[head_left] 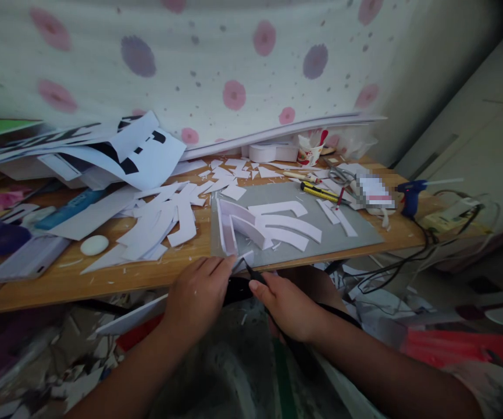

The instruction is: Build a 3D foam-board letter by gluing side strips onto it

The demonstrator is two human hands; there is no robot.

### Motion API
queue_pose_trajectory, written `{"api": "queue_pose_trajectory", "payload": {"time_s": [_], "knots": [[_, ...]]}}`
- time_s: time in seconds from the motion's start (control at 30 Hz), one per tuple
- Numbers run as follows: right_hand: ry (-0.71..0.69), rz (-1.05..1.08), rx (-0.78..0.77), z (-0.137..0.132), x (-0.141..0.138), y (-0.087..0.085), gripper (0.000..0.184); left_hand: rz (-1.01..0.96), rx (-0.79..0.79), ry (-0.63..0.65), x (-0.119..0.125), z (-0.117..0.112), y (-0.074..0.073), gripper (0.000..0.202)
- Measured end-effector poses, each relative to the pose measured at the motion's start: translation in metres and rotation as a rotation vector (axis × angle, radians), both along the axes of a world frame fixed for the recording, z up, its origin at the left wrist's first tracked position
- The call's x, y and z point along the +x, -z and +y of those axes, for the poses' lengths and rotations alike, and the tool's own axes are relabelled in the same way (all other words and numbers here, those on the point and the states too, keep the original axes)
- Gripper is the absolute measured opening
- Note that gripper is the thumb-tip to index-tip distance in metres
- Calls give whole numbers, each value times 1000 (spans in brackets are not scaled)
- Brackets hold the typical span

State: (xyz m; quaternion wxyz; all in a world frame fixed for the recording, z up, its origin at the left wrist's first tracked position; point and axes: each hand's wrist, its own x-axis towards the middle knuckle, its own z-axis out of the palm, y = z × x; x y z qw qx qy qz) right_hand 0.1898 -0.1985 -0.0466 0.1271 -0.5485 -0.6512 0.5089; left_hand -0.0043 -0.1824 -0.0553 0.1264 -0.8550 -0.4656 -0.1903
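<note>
My left hand (199, 294) is closed in a pinch on a small white foam strip (243, 260) at the front edge of the grey cutting mat (356, 235). My right hand (286, 305) is wrapped round a dark, thin tool (251, 272) whose tip touches that strip; I cannot make out what kind of tool it is. Just beyond the hands, curved white foam-board pieces (277, 227) stand and lie on the mat.
White paper offcuts (164, 221) litter the wooden table (103, 273). A yellow utility knife (318, 192), scissors (341, 174), a blue glue gun (410, 195) with cable, a paper cup (310, 152), a tape roll (264, 152) and a white oval object (95, 245) lie around.
</note>
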Motion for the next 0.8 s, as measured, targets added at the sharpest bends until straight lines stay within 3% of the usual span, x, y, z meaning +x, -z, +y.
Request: {"api": "queue_pose_trajectory", "payload": {"time_s": [0.27, 0.53, 0.8], "knots": [[-3, -3, 32, 0, -1, 3, 37, -48, -96, 11, 16, 12, -9, 24], [-1, -7, -45, 2, -3, 16, 37, 27, -132, -139, 31, 21, -14, 17], [-10, -23, -73, 5, -6, 16, 36, 29, -135, -153, 33, 24, -15, 16]]}}
